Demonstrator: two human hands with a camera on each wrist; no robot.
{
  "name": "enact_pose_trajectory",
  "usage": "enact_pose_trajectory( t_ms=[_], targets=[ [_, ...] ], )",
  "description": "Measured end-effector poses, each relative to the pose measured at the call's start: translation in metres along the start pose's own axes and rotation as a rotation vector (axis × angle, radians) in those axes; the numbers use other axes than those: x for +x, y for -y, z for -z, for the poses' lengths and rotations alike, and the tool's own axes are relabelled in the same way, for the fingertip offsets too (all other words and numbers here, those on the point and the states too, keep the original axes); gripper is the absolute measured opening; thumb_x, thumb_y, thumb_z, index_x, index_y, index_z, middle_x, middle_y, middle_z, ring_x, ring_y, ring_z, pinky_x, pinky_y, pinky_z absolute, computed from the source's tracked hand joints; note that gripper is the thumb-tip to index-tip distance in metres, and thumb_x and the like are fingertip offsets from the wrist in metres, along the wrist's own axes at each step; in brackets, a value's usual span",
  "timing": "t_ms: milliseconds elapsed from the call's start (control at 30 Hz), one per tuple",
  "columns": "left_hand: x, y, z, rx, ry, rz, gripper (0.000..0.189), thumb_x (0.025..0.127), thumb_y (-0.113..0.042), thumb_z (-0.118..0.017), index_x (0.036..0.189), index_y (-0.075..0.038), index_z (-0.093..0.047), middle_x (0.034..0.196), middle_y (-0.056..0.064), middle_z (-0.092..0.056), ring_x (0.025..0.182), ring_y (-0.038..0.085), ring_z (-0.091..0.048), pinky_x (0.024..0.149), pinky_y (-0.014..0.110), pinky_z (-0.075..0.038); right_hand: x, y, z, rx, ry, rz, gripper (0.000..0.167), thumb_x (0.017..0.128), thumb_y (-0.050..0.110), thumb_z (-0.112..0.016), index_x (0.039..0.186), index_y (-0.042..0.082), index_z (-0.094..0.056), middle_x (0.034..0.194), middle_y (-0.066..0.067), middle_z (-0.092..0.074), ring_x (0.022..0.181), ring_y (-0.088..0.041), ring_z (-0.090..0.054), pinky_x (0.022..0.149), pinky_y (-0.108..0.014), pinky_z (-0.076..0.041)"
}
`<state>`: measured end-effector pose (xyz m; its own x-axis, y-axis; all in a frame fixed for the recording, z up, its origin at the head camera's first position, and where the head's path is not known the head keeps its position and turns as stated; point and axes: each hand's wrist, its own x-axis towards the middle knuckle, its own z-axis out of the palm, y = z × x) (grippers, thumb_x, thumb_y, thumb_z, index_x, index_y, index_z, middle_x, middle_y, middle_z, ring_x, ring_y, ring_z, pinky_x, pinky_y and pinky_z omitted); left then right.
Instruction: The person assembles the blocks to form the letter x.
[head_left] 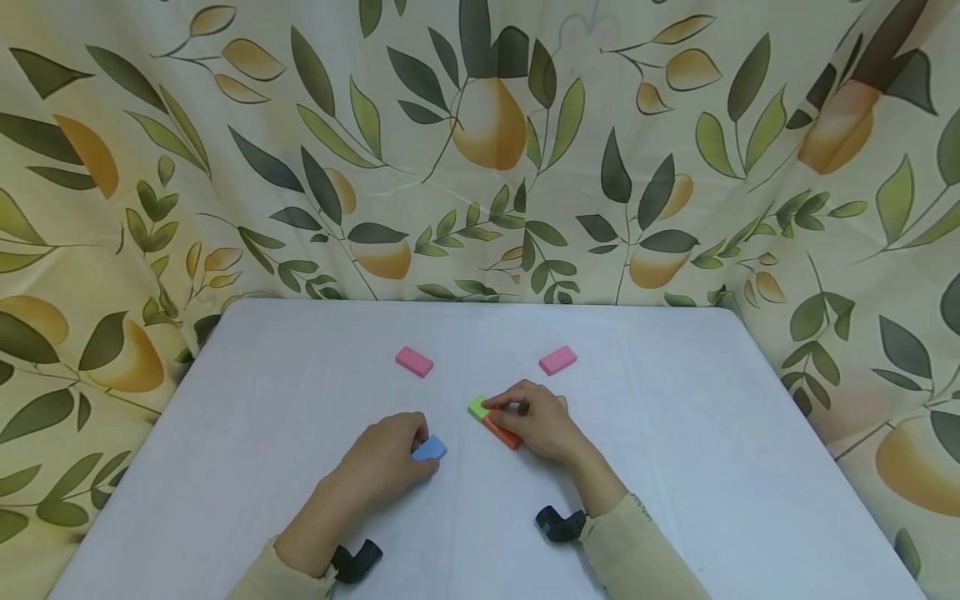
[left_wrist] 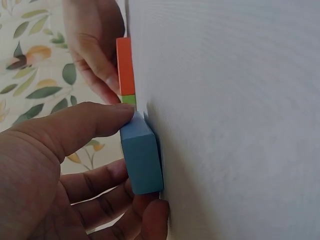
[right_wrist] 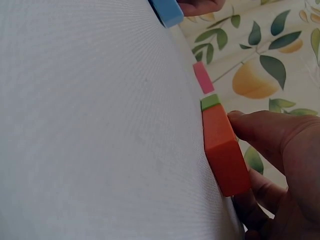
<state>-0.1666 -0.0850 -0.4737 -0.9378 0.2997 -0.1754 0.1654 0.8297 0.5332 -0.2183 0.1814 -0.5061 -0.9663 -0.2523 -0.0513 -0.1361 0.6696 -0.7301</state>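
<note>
My left hand [head_left: 388, 454] holds a blue block [head_left: 430, 448] between thumb and fingers, low at the white tabletop. The left wrist view shows the blue block [left_wrist: 142, 155] with the thumb along its upper edge and fingers curled beneath. To its right, my right hand [head_left: 543, 422] grips an orange block [head_left: 503, 431], thumb on one side and fingers on the other. A green block [head_left: 478, 407] lies against the far-left end of the orange one, with a fingertip over part of it. In the right wrist view the orange block [right_wrist: 224, 150] hides most of the green block [right_wrist: 210, 102].
Two pink blocks lie farther back on the white table [head_left: 300, 392]: a left one [head_left: 414, 362] and a right one [head_left: 558, 360]. A curtain [head_left: 480, 208] with fruit and leaf print hangs behind the table. Black devices [head_left: 561, 525] sit at both wrists.
</note>
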Motion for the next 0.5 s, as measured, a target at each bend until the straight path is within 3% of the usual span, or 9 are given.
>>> enact_pose_trajectory(
  t_ms=[500],
  targets=[
    [0.0058, -0.0042, -0.0027, 0.01, -0.001, -0.006, 0.028, 0.086, -0.031, -0.083, 0.098, -0.015, -0.063, 0.081, -0.004, -0.056, 0.072, 0.013, -0.052, 0.064, 0.028, -0.042, -0.002, 0.0017, 0.0024, 0.011, 0.013, 0.006, 0.02, 0.094, 0.027, -0.077, 0.107, 0.041, -0.08, 0.106, 0.014, -0.069, 0.093, -0.012, -0.055, 0.087, -0.043, -0.025]
  ],
)
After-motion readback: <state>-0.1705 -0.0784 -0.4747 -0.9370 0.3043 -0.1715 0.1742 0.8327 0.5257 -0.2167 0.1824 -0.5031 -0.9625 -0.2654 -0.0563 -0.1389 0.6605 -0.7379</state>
